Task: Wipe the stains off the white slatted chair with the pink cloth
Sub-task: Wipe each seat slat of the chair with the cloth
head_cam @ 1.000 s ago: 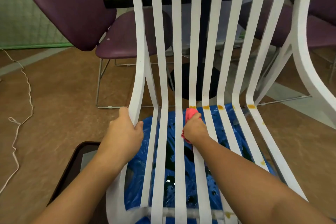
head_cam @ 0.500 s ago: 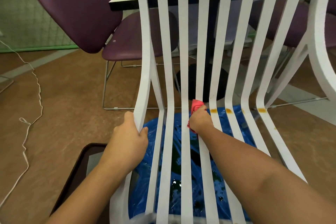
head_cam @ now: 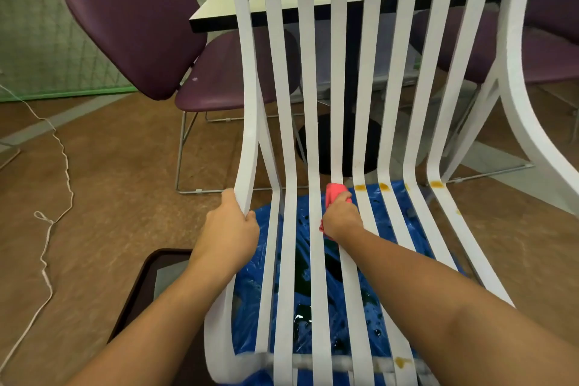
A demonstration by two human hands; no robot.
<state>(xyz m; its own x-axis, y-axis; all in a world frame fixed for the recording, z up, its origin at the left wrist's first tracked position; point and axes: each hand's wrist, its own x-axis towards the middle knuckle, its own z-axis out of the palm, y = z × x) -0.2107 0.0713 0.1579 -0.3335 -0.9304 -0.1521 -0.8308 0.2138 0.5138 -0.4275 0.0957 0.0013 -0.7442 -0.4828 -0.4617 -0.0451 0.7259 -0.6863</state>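
While tight round pink cloth point(head_cam: 332, 194), right fingers point(head_cam: 344, 201); left fingers point(head_cam: 250, 218) round white chair point(head_cam: 249, 135) rail; blue sheet point(head_cam: 300, 222) beneath, purple chair point(head_cam: 134, 25) behind.

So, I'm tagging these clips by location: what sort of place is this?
Probably a canteen or meeting room rather than a home: a pale table with a dark edge, matching purple chairs on thin metal frames, and a brown carpet-like floor.
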